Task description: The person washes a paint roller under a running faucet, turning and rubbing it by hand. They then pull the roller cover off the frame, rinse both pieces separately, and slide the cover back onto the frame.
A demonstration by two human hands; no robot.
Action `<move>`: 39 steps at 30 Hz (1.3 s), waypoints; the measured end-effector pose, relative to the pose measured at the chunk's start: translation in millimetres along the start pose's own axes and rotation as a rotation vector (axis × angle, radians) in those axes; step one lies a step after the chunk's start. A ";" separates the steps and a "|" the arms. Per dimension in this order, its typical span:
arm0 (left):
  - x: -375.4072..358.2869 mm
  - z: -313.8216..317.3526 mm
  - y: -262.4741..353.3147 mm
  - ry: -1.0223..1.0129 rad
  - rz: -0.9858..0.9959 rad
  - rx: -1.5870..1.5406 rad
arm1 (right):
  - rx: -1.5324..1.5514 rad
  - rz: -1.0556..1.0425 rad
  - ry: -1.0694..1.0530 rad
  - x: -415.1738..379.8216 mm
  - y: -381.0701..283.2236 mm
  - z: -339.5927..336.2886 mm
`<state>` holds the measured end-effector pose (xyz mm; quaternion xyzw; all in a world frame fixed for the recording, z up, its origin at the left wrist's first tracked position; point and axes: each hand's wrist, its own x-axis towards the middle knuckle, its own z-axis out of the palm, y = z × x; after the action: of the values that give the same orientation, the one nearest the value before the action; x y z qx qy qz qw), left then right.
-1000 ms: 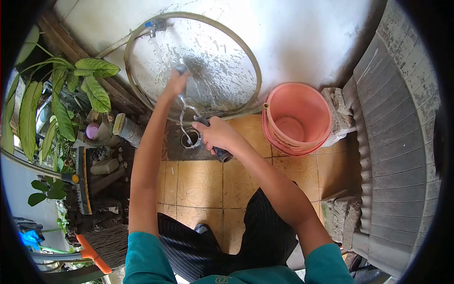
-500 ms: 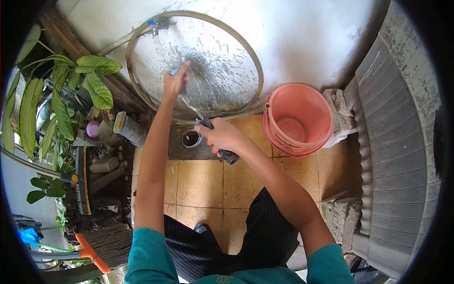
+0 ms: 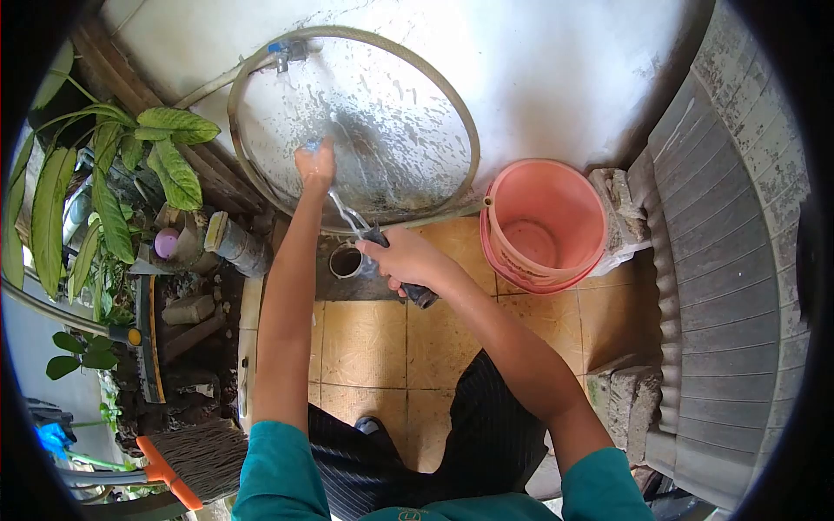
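My right hand (image 3: pixel 407 259) is wrapped round a dark, roughly tube-shaped thing (image 3: pixel 420 297), tilted, with one end showing above my fingers and the other below my palm. My left hand (image 3: pixel 314 167), farther out before the wet wall, is closed round a small clear-bluish thing (image 3: pixel 313 148), mostly hidden by the fingers; I cannot tell what it is. Water (image 3: pixel 346 213) streams down from the left hand to the upper end of the dark thing. Just left of the right hand is a round pipe opening (image 3: pixel 345 260) in the floor. Beyond the left hand is a blue-handled tap (image 3: pixel 287 52).
A hose (image 3: pixel 391 42) loops on the splashed white wall. To the right stand a pink bucket (image 3: pixel 546 217), concrete blocks (image 3: pixel 627 404) and grey corrugated panels (image 3: pixel 730 286). Leafy plants (image 3: pixel 109 174) and an orange-headed broom (image 3: pixel 165 473) line the left side.
My left hand has come lower and slightly toward me, and its wrist has turned. The right hand stays near the pipe opening with the dark thing. The water stream looks thicker.
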<state>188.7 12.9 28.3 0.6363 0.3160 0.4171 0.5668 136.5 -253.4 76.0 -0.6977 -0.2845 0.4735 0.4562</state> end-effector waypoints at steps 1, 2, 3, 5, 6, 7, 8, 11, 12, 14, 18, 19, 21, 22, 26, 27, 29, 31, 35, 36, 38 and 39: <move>6.9 1.0 -8.3 0.034 0.053 -0.003 | 0.009 0.000 0.015 0.2 0.2 -0.3; 13.7 1.4 -16.5 0.067 0.105 -0.004 | 0.010 0.002 0.014 2.3 2.0 -1.1; 21.9 -0.2 -24.5 0.067 0.104 -0.003 | 0.016 -0.012 -0.001 5.7 4.7 -2.2; 34.1 -3.8 -35.2 0.126 0.050 0.191 | 0.022 -0.025 -0.016 7.8 6.1 -3.1; 26.1 -3.4 -23.8 0.125 0.050 0.192 | 0.009 -0.028 -0.007 7.6 5.7 -3.3; 7.9 -3.1 -0.4 0.046 -0.030 0.186 | -0.005 -0.031 0.003 7.1 5.3 -3.4; -7.2 -3.4 15.1 -0.032 -0.110 0.178 | -0.003 -0.031 0.003 6.2 4.3 -3.9; -28.2 -6.3 22.7 -0.187 0.127 0.044 | -0.032 -0.011 0.020 5.5 2.4 -7.4; -30.2 -8.4 21.2 -0.189 0.128 0.045 | -0.017 -0.016 0.029 6.5 3.6 -9.5; -31.7 -12.0 19.4 -0.356 0.104 -0.132 | -0.002 -0.022 0.039 6.2 4.5 -12.1; -23.4 -24.4 22.3 -0.444 -0.019 -0.198 | 0.022 -0.039 0.023 -10.5 -9.3 -11.3; -24.6 -23.8 24.7 -0.441 -0.020 -0.199 | 0.063 -0.062 0.008 -13.2 -11.6 -9.4; -26.7 -22.0 33.3 -0.445 -0.023 -0.105 | 0.123 -0.083 0.012 -12.6 -12.5 -6.6; -26.0 -21.1 38.4 -0.444 -0.021 -0.103 | 0.186 -0.105 0.017 -11.9 -13.3 -5.3; -20.8 -8.8 62.5 -0.300 0.006 -0.003 | 0.356 -0.106 -0.018 -18.3 -20.9 -1.0; -18.3 -5.9 64.5 -0.250 0.025 0.010 | 0.379 -0.132 -0.031 -21.1 -22.8 -0.6; -11.5 -2.7 64.5 -0.216 0.073 0.049 | 0.401 -0.160 -0.045 -23.5 -23.6 0.1; -5.1 1.5 62.1 0.003 0.079 0.296 | 0.418 -0.176 -0.071 -24.4 -24.0 0.6; -9.5 3.6 60.6 0.020 0.236 0.417 | 0.364 -0.201 -0.028 -29.7 -25.8 6.4; -6.9 5.6 58.1 0.042 0.242 0.453 | 0.354 -0.220 -0.019 -29.0 -24.7 6.1; -3.0 7.5 51.9 0.064 0.248 0.489 | 0.346 -0.240 -0.009 -28.6 -24.7 4.7; -4.9 9.0 51.5 0.097 0.274 0.490 | 0.326 -0.237 -0.006 -29.4 -25.4 3.3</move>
<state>190.9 -3.7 78.1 0.7705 0.3449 0.4311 0.3187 122.9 -265.8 110.3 -0.5749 -0.2857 0.4582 0.6147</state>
